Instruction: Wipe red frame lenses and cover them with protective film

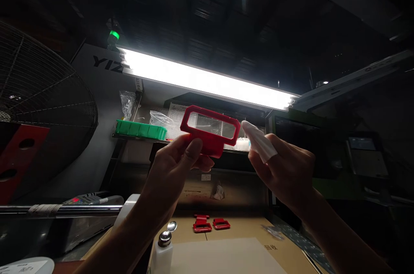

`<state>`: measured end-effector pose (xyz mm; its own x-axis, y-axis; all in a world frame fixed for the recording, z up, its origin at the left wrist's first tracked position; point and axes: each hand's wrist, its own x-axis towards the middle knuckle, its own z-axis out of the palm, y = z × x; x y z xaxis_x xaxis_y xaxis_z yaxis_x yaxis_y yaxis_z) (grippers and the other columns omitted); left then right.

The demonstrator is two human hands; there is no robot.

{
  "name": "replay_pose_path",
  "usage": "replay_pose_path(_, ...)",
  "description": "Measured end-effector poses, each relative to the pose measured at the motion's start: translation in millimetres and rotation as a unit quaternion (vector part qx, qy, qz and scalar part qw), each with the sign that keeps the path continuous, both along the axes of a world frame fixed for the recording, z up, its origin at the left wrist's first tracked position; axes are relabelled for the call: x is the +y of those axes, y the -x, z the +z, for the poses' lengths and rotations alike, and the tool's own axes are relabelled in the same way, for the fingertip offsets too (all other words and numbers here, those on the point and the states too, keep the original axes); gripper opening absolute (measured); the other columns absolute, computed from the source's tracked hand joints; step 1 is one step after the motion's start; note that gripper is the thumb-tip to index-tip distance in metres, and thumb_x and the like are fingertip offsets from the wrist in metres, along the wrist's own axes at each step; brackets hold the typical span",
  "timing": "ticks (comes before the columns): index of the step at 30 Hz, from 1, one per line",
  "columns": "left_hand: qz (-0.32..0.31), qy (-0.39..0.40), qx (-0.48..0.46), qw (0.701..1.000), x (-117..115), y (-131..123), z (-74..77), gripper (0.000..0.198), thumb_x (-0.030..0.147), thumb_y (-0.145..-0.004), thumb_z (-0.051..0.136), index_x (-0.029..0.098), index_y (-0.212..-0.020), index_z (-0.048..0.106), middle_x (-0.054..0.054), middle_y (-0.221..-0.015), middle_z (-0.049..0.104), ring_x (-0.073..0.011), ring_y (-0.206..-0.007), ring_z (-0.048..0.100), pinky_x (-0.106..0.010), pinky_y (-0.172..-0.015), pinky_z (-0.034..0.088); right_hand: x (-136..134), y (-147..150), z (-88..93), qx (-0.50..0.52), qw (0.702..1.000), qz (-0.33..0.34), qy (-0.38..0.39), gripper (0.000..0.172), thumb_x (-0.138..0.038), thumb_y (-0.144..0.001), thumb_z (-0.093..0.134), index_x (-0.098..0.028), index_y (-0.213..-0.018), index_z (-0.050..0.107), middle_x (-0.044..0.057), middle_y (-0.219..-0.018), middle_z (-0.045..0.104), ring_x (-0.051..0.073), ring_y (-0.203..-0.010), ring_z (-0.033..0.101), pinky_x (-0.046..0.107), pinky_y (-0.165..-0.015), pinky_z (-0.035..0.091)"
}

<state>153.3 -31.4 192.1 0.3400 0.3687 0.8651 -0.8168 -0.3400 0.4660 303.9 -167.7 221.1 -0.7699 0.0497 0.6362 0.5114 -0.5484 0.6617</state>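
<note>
My left hand [177, 161] is raised toward the strip light and pinches the lower tab of a red plastic frame [210, 130] with a clear rectangular window. My right hand [284, 170] is up beside the frame's right end, its fingers closed and its forefinger wrapped in white cloth or a finger cot [258, 140]. That wrapped fingertip points at the frame's right edge, very close to it or just touching. Two more red parts [210, 224] lie on the cardboard-covered bench below.
A bright strip light [207, 82] hangs above. A green bin [140, 129] sits on a shelf at left, a large fan [42, 88] stands far left. A white pump bottle [163, 252] stands on the bench near a metal rail [64, 210].
</note>
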Motion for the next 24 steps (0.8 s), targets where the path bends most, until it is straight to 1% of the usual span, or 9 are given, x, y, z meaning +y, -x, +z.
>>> replay_pose_path(2,0.001,0.001,0.0,1.0,1,-2,0.0,0.018,0.034,-0.081,0.066,0.017,-0.086,0.07,0.0,-0.066,0.072,-0.0123,-0.06,0.063,-0.022,-0.06,0.05,-1,4,-4.2,0.001,1.0,0.008,0.013,0.007,-0.012,-0.089,0.052,-0.017,-0.09,0.056,-0.004,-0.061,0.047,0.01,-0.048,0.035,0.024,-0.044,0.028)
replay_pose_path(4,0.0,-0.005,0.0,1.0,3,-5,0.2,0.019,0.036,-0.081,0.066,0.017,-0.085,0.069,0.0,-0.066,0.072,-0.0125,-0.06,0.063,-0.023,-0.062,0.051,0,8,-9.1,-0.004,0.999,0.024,0.032,0.006,-0.013,-0.089,0.052,-0.017,-0.085,0.054,-0.003,-0.063,0.047,0.01,-0.049,0.035,0.024,-0.044,0.028)
replay_pose_path(6,-0.002,-0.016,-0.001,1.0,4,-8,0.6,0.018,0.036,-0.082,0.065,0.018,-0.083,0.068,0.001,-0.066,0.072,-0.0117,-0.06,0.063,-0.022,-0.063,0.051,3,12,-13.6,-0.004,0.998,0.044,0.052,0.006,-0.012,-0.089,0.052,-0.016,-0.087,0.054,-0.002,-0.064,0.048,0.01,-0.05,0.036,0.025,-0.044,0.027)
replay_pose_path(9,-0.001,-0.03,0.0,1.0,4,-9,1.8,0.016,0.035,-0.082,0.065,0.019,-0.08,0.067,0.002,-0.066,0.071,-0.0113,-0.062,0.064,-0.023,-0.065,0.052,7,17,-17.9,-0.005,0.996,0.053,0.073,0.008,-0.009,-0.088,0.053,-0.015,-0.093,0.055,-0.002,-0.064,0.05,0.011,-0.052,0.039,0.025,-0.046,0.03)
replay_pose_path(11,-0.003,-0.036,0.001,0.999,2,-10,2.6,0.017,0.035,-0.083,0.065,0.019,-0.08,0.067,0.003,-0.068,0.07,-0.0116,-0.063,0.064,-0.023,-0.065,0.052,10,20,-18.9,-0.01,0.995,0.053,0.083,0.01,-0.009,-0.088,0.054,-0.014,-0.096,0.055,-0.002,-0.063,0.05,0.011,-0.052,0.041,0.024,-0.046,0.032)
replay_pose_path(15,-0.019,-0.04,-0.008,0.999,2,-11,2.5,0.014,0.033,-0.083,0.065,0.019,-0.078,0.066,0.003,-0.068,0.07,-0.0102,-0.062,0.063,-0.022,-0.066,0.052,12,26,-19.6,-0.013,0.994,0.056,0.098,0.011,-0.007,-0.086,0.054,-0.013,-0.095,0.056,-0.002,-0.061,0.051,0.011,-0.05,0.043,0.024,-0.045,0.033)
replay_pose_path(20,-0.03,-0.036,-0.007,0.999,2,-13,1.1,0.011,0.03,-0.082,0.066,0.02,-0.081,0.067,0.002,-0.074,0.072,-0.0118,-0.069,0.065,-0.022,-0.067,0.052,13,32,-21.5,0.003,0.992,0.059,0.115,0.01,-0.006,-0.085,0.056,-0.012,-0.093,0.057,-0.003,-0.058,0.049,0.011,-0.049,0.04,0.025,-0.046,0.035)
replay_pose_path(24,-0.04,-0.03,-0.012,0.999,-1,-13,2.0,0.011,0.03,-0.081,0.068,0.019,-0.082,0.07,0.002,-0.073,0.071,-0.0116,-0.069,0.065,-0.022,-0.066,0.052,15,34,-21.8,0.0,0.993,0.054,0.108,0.009,-0.004,-0.083,0.056,-0.011,-0.087,0.061,-0.002,-0.057,0.05,0.011,-0.049,0.04,0.024,-0.045,0.034)
